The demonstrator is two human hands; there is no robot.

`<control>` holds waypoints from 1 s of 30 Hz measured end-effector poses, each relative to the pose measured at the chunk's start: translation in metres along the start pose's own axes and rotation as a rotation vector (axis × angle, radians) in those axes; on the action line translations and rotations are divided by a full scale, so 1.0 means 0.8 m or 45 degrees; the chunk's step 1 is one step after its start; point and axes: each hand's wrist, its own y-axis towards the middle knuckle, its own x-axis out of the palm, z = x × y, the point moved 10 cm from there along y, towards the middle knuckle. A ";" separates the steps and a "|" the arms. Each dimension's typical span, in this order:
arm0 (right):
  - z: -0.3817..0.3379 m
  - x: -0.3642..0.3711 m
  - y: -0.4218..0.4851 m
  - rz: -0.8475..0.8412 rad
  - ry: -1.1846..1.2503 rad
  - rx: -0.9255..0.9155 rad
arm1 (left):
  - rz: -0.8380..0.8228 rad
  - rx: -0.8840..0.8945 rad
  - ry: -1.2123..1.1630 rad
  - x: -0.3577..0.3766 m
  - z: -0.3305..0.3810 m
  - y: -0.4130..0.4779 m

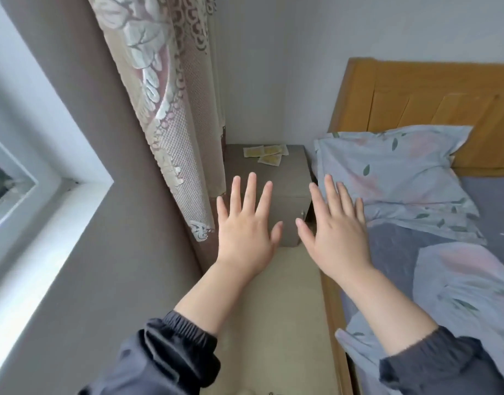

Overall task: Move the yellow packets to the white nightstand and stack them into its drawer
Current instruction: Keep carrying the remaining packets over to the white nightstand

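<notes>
Three yellow packets (266, 153) lie flat at the far end of the nightstand's top (293, 172), close to the wall. The nightstand looks grey in this light and stands between the curtain and the bed; its front, with a small knob (302, 214), is shut. My left hand (246, 226) and my right hand (335, 226) are held out side by side in front of it, palms down, fingers spread, holding nothing. Both hands hang well short of the packets.
A patterned lace curtain (171, 109) hangs just left of the nightstand. A bed with a blue floral pillow (393, 178), a quilt and a wooden headboard (433, 95) fills the right. A window sill (40, 246) runs along the left. Beige floor (273, 309) lies below my arms.
</notes>
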 end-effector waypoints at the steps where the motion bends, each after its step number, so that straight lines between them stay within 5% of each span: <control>1: 0.009 0.007 0.025 -0.001 -0.004 0.025 | 0.005 0.012 -0.005 0.007 -0.001 0.030; 10: 0.103 0.127 0.260 -0.017 0.008 0.088 | -0.051 0.005 -0.025 0.123 -0.002 0.293; 18: 0.183 0.276 0.506 -0.240 0.044 0.039 | -0.162 -0.133 0.050 0.243 -0.021 0.539; 30: 0.164 0.485 0.695 -0.472 0.062 0.007 | -0.433 -0.359 -0.088 0.424 -0.161 0.719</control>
